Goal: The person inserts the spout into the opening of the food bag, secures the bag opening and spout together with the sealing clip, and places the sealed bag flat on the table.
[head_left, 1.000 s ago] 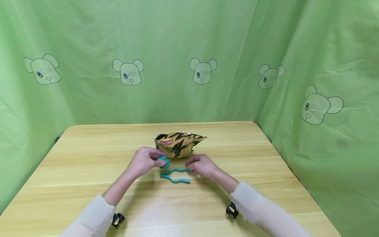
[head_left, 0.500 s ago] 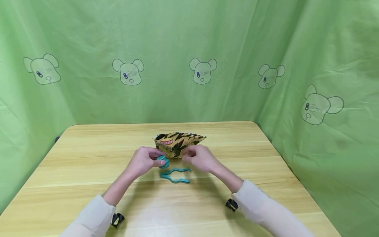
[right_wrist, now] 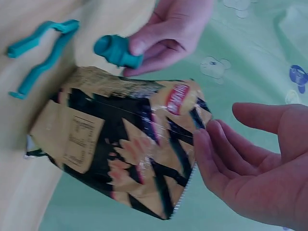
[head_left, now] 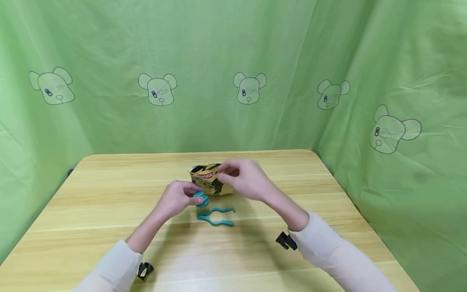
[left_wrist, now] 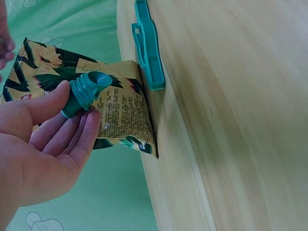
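Note:
My left hand (head_left: pixel 178 198) pinches a teal threaded spout (left_wrist: pixel 84 91) between thumb and fingers, its round opening facing away from the palm. Just behind it a gold and black snack bag (right_wrist: pixel 130 144) stands on the table. My right hand (head_left: pixel 248 178) is at the bag's upper right, thumb apart from the fingers, nothing held. In the right wrist view its fingertips (right_wrist: pixel 201 139) are right at the bag's top edge. In front of the bag lies a teal bag clip (head_left: pixel 225 222), its two wavy arms spread apart. The head view has the bag's right part hidden behind my right hand.
The wooden table (head_left: pixel 109 194) has its far edge against a green curtain (head_left: pixel 219 125) printed with bear heads. Black wrist mounts (head_left: pixel 145 271) hang below both sleeves.
My right hand has lifted from beside the clip's arm, moving up and away to the bag's upper right edge. My left hand keeps its hold on the spout; bag and clip stay put.

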The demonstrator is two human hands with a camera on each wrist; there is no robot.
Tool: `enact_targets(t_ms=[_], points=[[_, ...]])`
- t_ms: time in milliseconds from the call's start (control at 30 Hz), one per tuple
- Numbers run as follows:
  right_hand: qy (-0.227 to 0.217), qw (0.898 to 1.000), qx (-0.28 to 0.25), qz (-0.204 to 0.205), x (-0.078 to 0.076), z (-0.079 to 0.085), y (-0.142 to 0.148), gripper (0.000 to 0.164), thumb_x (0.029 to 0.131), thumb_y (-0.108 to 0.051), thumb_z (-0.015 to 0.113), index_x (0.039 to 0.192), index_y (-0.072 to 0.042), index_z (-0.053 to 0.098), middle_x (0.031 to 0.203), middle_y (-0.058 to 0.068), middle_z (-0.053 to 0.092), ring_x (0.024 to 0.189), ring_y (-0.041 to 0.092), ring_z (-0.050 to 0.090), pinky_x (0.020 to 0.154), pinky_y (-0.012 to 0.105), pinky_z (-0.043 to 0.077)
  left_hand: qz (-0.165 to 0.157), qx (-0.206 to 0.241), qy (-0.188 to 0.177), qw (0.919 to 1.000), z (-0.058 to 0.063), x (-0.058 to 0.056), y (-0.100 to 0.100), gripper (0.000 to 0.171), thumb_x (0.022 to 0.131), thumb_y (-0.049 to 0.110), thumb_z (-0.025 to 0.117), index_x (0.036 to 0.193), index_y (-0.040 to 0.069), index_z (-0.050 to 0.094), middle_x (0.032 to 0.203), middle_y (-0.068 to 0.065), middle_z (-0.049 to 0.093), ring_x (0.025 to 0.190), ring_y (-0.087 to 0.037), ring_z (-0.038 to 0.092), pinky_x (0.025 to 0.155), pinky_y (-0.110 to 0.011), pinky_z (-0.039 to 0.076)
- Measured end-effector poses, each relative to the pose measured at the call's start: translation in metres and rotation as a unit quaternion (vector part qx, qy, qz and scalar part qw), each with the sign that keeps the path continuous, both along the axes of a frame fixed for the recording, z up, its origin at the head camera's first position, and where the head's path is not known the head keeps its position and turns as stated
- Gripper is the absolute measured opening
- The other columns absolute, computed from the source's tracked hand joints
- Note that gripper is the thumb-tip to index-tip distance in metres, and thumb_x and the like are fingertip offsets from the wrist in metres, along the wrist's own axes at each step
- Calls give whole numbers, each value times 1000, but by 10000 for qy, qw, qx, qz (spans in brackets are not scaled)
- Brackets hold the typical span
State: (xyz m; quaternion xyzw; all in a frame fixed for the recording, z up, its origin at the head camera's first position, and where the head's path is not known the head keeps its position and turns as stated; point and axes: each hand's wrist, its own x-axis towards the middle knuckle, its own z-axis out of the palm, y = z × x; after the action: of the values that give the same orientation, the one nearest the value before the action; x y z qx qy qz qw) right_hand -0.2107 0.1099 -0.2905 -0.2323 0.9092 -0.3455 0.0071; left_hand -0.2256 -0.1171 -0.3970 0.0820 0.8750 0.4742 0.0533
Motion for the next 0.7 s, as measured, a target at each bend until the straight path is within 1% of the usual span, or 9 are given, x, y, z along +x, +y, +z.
enact_targets(t_ms=[133, 267, 333, 467, 567, 700], points=[[197, 9987, -435, -165, -1, 10, -2, 27, 96, -22, 69, 121, -13, 72, 101, 0, 75, 93, 16, 69, 84, 35, 57, 11, -3, -13, 10000, 0, 0, 0, 26, 85, 19, 83, 110, 11, 78, 101, -1, 78, 91, -15, 72, 87, -41, 58], [456, 9953, -803, -283, -6, 12, -4, 30, 93, -21, 71, 122, -14, 71, 106, 1, 75, 98, 19, 69, 90, 36, 57, 8, 0, -16, 10000, 0, 0, -1, 26, 85, 18, 83, 110, 11, 78, 101, -1, 78, 91, -15, 72, 87, -41, 58], [572, 9942, -843, -341, -9, 10, -6, 31, 91, -22, 73, 121, -14, 72, 111, 1, 75, 104, 21, 69, 95, 38, 56, 12, -2, -16, 10000, 0, 0, -1, 26, 86, 18, 83, 110, 11, 78, 101, -1, 78, 91, -15, 72, 87, -41, 58], [719, 9935, -764, -439, -16, 2, -7, 32, 90, -23, 75, 122, -15, 72, 117, 3, 75, 114, 25, 67, 100, 42, 54, 11, 9, -31, 10000, 1, 0, -2, 26, 86, 19, 83, 111, 11, 78, 101, -2, 78, 91, -15, 72, 87, -41, 58], [726, 9931, -788, -481, -21, -5, -7, 33, 90, -22, 77, 121, -14, 73, 117, 3, 75, 115, 26, 68, 99, 44, 54, 12, 21, -51, 10000, 1, 0, -2, 27, 86, 18, 83, 111, 11, 78, 102, -2, 78, 90, -15, 73, 88, -42, 58], [807, 9917, -885, -476, -25, -15, -8, 30, 89, -19, 78, 119, -12, 75, 114, 3, 77, 111, 24, 70, 96, 43, 56, 19, 17, -41, 10000, 1, 0, -3, 26, 86, 18, 83, 111, 12, 78, 101, -2, 78, 89, -14, 73, 87, -42, 59]])
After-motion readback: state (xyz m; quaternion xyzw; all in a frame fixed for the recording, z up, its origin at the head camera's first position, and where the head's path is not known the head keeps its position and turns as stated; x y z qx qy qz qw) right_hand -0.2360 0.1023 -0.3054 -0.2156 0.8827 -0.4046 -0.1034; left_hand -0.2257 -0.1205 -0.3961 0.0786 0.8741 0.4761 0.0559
